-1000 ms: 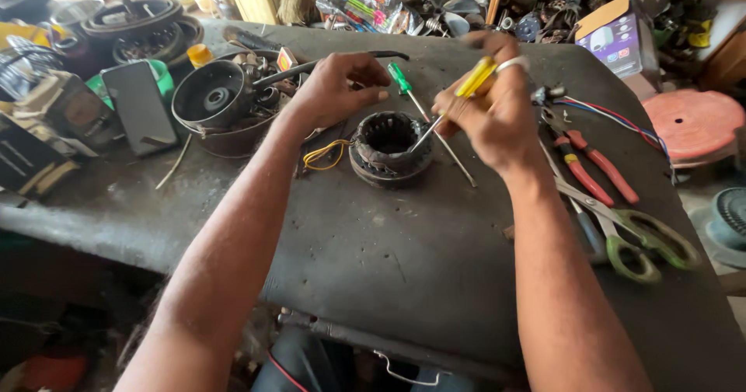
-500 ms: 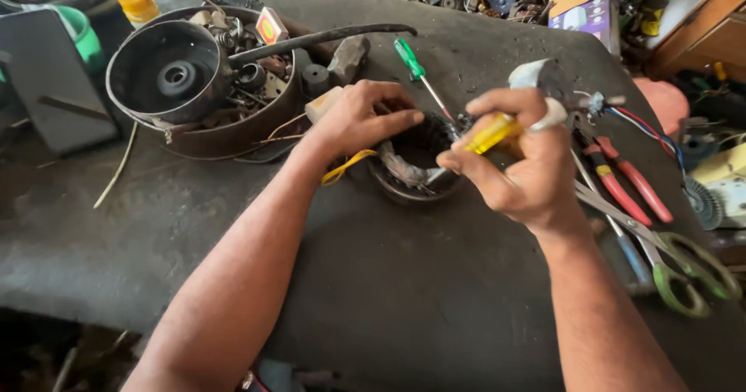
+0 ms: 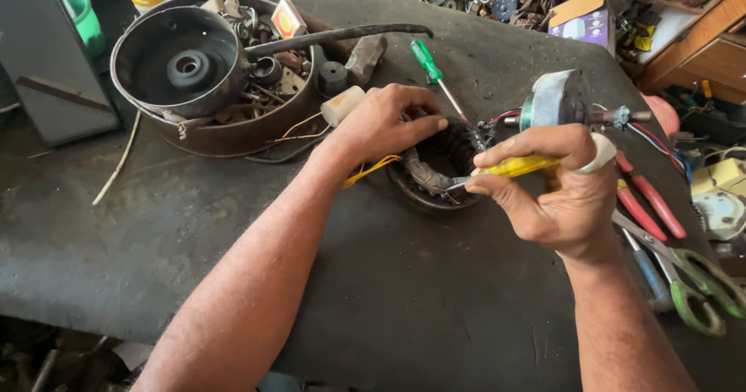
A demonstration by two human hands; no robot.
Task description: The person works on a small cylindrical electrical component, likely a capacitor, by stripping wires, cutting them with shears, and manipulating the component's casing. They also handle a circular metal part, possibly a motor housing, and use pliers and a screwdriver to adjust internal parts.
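A dark ring-shaped motor stator (image 3: 435, 178) with windings lies on the black worktable (image 3: 233, 229). My left hand (image 3: 385, 124) rests on the stator's upper left rim, fingers curled over it, holding it down. Yellow wires (image 3: 371, 167) trail out beneath that hand. My right hand (image 3: 556, 186) is closed on a yellow-handled screwdriver (image 3: 517, 165), its metal tip pushed into the stator's right inner edge. A white band sits on one finger of that hand.
A green-handled screwdriver (image 3: 435, 73) lies behind the stator. A round metal pan (image 3: 225, 128) of small parts sits at the back left. A small motor (image 3: 556, 101) with red and blue wires, red-handled pliers (image 3: 649, 202) and green-handled scissors (image 3: 699, 287) lie at the right.
The view has moved closer and lower over the table. My right hand has brought the yellow screwdriver down so its tip is in the stator; my left hand has settled on the rim.
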